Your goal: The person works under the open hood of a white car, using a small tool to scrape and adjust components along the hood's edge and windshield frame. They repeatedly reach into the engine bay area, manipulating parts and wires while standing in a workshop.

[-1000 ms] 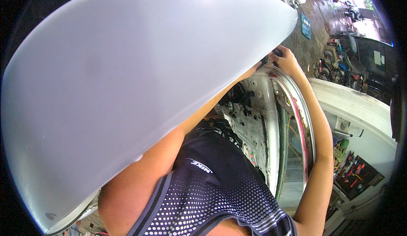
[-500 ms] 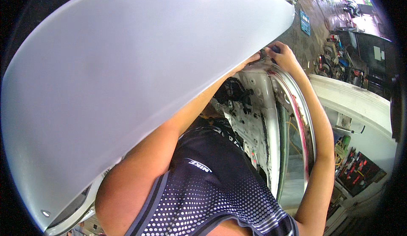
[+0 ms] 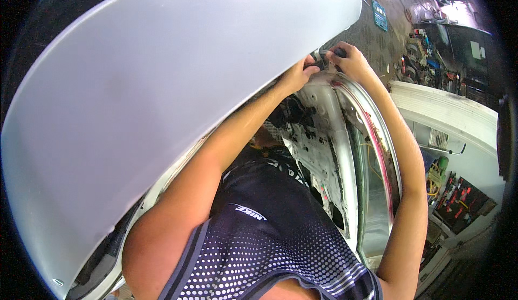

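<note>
Both my arms reach forward to the far end of a white car body frame [image 3: 329, 133]. My left hand [image 3: 303, 73] is closed with bent fingers at the edge of a large pale silver car panel [image 3: 156, 84]; what it grips is mostly hidden. Close beside it, my right hand [image 3: 353, 63] is wrapped round a dark rounded handle [image 3: 340, 53]. A small dark and metal piece [image 3: 319, 58] shows between the hands, too small to name. Below the right hand curves a metal-trimmed door opening with a red-stained edge [image 3: 372, 125].
Right of my right arm is a white ledge [image 3: 442, 108]. Beyond it lie assorted tools and parts [image 3: 421, 57], and a dark tray of red-handled tools [image 3: 464, 200] is lower right. A blue flat object [image 3: 380, 15] lies on the dark floor.
Both hands have shifted slightly left and up in the picture. My left hand, partly covered by the panel edge before, now shows more fully. The right hand keeps its grip on the dark handle.
</note>
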`<action>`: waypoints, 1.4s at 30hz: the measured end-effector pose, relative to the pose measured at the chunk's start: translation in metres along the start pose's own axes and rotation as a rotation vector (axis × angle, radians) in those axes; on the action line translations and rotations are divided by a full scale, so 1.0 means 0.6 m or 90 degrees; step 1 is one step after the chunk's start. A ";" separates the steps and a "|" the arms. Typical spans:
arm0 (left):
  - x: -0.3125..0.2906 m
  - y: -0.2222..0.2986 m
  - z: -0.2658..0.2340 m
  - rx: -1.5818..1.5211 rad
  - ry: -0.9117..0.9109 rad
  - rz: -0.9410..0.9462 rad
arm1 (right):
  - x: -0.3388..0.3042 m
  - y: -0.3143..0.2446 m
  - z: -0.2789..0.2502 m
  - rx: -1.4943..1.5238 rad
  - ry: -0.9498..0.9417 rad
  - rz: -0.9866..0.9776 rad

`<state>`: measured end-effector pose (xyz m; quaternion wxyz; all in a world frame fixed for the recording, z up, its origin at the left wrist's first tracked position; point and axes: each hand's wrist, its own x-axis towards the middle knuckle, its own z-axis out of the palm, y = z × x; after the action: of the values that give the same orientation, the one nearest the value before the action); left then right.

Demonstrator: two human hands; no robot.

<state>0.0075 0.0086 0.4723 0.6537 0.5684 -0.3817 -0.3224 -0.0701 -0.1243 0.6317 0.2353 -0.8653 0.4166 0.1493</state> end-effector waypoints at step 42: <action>-0.021 0.051 0.004 0.025 0.021 0.130 | -0.090 -0.107 -0.049 -0.009 0.205 -0.028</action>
<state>-0.0015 0.0227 0.5010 0.6781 0.5445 -0.4329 -0.2372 -0.0503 -0.0702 0.6991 0.1624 -0.8885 0.4290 0.0070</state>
